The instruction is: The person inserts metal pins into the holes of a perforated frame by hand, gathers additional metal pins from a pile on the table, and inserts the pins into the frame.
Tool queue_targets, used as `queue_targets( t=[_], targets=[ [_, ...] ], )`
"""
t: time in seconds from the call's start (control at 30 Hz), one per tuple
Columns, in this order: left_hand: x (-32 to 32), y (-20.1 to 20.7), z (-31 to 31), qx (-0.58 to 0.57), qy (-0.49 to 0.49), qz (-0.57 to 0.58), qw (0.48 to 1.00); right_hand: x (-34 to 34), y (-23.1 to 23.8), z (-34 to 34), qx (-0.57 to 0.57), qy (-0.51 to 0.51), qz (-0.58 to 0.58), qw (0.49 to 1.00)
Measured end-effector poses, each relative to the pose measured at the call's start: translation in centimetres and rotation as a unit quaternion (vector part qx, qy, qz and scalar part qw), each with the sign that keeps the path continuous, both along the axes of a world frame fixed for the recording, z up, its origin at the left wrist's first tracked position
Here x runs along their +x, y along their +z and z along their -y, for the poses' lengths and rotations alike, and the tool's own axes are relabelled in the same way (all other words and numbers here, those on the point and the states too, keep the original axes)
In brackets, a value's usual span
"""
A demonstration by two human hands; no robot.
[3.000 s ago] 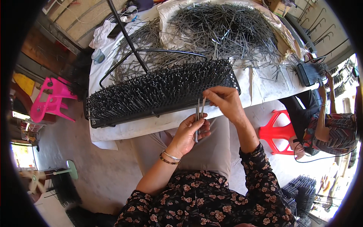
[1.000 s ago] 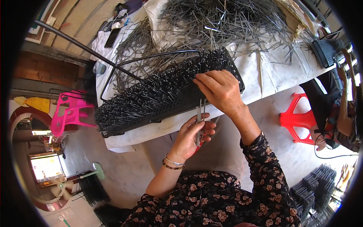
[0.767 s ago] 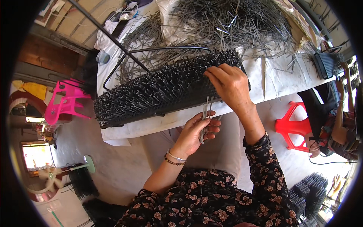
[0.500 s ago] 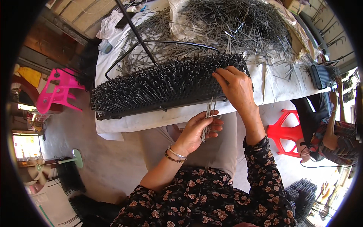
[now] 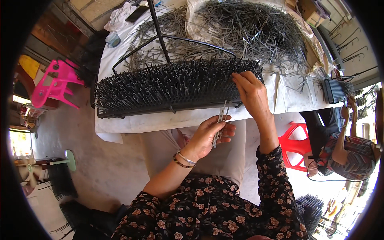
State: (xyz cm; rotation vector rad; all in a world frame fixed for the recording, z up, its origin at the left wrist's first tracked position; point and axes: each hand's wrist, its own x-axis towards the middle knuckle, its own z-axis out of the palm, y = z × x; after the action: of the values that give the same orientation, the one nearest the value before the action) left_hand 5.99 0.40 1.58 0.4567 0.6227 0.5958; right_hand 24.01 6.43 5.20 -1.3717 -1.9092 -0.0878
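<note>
- Black metal rack (image 5: 144, 113), long and perforated, at the centre of the frame, lying on the table near its front edge; densely filled with dark upright strips (image 5: 168, 86).
- Left hand (image 5: 209, 135), below the rack's right half: thumb laid across thin grey strips (image 5: 221, 115), grasping them against the fingers; strip ends point up toward the rack.
- Right hand (image 5: 253, 94), over the rack's right end: thumb and forefinger drawn together at the tips, beside the upright strips; whether a piece is pinched there cannot be told.
- Bracelets (image 5: 186, 160), one pale band and one of dark beads, on the left wrist.
- Bent black rod frame (image 5: 156, 24), rising behind the rack toward the top of the frame.
- Loose grey strips (image 5: 256, 36), a large tangled heap, upper centre to upper right.
- Table (image 5: 288, 96), covered in white.
- Cup (image 5: 113, 39) and dark phone (image 5: 137, 14), upper left.
- Pink plastic chair (image 5: 54, 86), left; red plastic stool (image 5: 294, 146), right.
- Second person (image 5: 348, 156), far right, hands at a smaller black rack (image 5: 334, 90).
- Fan (image 5: 30, 170), lower left.
</note>
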Motion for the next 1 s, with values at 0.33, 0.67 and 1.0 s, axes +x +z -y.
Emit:
queue_targets(
  t=[0.33, 0.67, 1.0],
  targets=[
    [-0.1, -0.2, 0.0, 0.000, 0.002, 0.001, 1.000, 0.4, 0.6, 0.2, -0.017, 0.020, 0.048, 0.998],
    [-0.1, -0.3, -0.1, -0.003, 0.003, 0.005, 1.000, -0.1, 1.8, 0.1, -0.034, -0.023, -0.073, 0.996],
    [-0.2, -0.5, 0.0, -0.009, 0.007, 0.004, 1.000, -0.1, 1.5, -0.2, -0.028, -0.003, 0.001, 1.000]
  ],
)
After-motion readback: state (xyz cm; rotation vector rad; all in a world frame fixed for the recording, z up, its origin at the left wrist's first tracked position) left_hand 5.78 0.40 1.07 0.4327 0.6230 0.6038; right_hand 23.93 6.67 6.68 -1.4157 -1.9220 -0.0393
